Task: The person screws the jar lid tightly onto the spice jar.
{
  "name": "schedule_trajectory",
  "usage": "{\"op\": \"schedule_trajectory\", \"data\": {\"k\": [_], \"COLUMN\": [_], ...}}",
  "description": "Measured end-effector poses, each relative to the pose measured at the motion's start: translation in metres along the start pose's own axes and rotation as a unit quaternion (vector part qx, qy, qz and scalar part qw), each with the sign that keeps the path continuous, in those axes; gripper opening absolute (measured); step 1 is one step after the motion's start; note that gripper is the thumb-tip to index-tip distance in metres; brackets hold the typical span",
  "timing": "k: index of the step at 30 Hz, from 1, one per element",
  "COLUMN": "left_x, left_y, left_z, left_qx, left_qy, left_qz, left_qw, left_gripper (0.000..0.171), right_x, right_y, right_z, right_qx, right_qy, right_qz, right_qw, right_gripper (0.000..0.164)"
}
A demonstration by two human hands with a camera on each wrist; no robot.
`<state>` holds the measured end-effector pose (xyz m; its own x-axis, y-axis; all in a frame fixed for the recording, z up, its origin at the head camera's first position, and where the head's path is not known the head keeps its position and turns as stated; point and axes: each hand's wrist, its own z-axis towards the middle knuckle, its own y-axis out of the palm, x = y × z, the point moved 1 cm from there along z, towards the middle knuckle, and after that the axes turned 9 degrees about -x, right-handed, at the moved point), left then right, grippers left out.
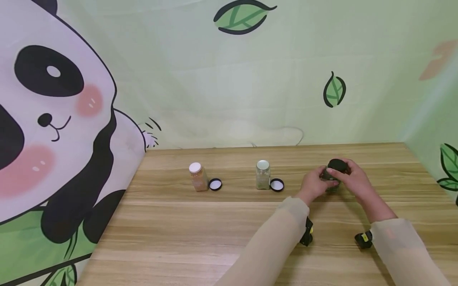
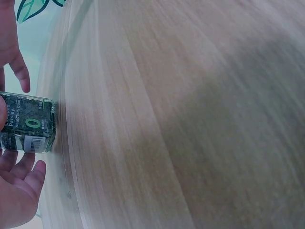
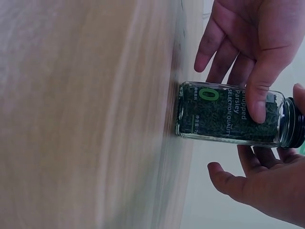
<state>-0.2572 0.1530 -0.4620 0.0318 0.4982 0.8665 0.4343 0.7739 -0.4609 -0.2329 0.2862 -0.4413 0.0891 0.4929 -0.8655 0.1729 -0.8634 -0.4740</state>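
Observation:
A glass jar of chopped parsley (image 3: 209, 119) stands upright at the right of the table, dark green flakes showing through its label side. My left hand (image 1: 315, 185) grips the jar's body, the thumb lying across the glass. On the black lid (image 1: 337, 164), which sits at the jar's mouth, the fingers and thumb of my right hand (image 1: 356, 178) are curled round the rim. The left wrist view has the jar (image 2: 31, 121) at its left edge, its lid out of frame.
Left of the hands stands a jar with pale green contents (image 1: 262, 176), a black lid (image 1: 277, 185) lying white side up beside it. Farther left is a jar with orange-pink contents (image 1: 199, 178), with another upturned lid (image 1: 215, 184). A printed panda cloth (image 1: 186, 79) hangs behind the wooden table (image 1: 171, 238).

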Motion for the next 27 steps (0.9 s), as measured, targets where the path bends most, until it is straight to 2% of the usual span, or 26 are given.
{"op": "schedule_trajectory", "data": {"k": [8,14,19,22,27], "left_x": [0.000,0.000,-0.002,-0.003,-0.004], "left_y": [-0.001,0.000,0.001,0.000,0.000], "left_z": [0.002,0.000,0.001,0.002,0.004], "left_qx": [0.003,0.000,-0.003,-0.004,-0.003], "left_qy": [0.001,-0.005,0.000,0.007,0.016], "left_qz": [-0.008,-0.004,-0.009,-0.009,0.001], "left_qw": [1.0000,1.0000,1.0000,0.9999,0.9999], "left_gripper": [0.050,0.048,0.048,0.048,0.048], "right_x": [-0.001,-0.002,-0.003,-0.003,0.001], "right_y": [-0.001,-0.013,-0.025,-0.031,-0.035], "right_z": [0.000,0.002,0.007,0.010,0.015], "right_qx": [-0.001,-0.067,-0.136,-0.154,-0.158], "right_qy": [-0.012,-0.018,-0.042,-0.055,-0.071], "right_qz": [0.008,-0.002,-0.021,-0.034,-0.037], "right_qw": [1.000,0.998,0.990,0.986,0.984], "right_gripper": [0.074,0.083,0.079,0.076,0.072]}}
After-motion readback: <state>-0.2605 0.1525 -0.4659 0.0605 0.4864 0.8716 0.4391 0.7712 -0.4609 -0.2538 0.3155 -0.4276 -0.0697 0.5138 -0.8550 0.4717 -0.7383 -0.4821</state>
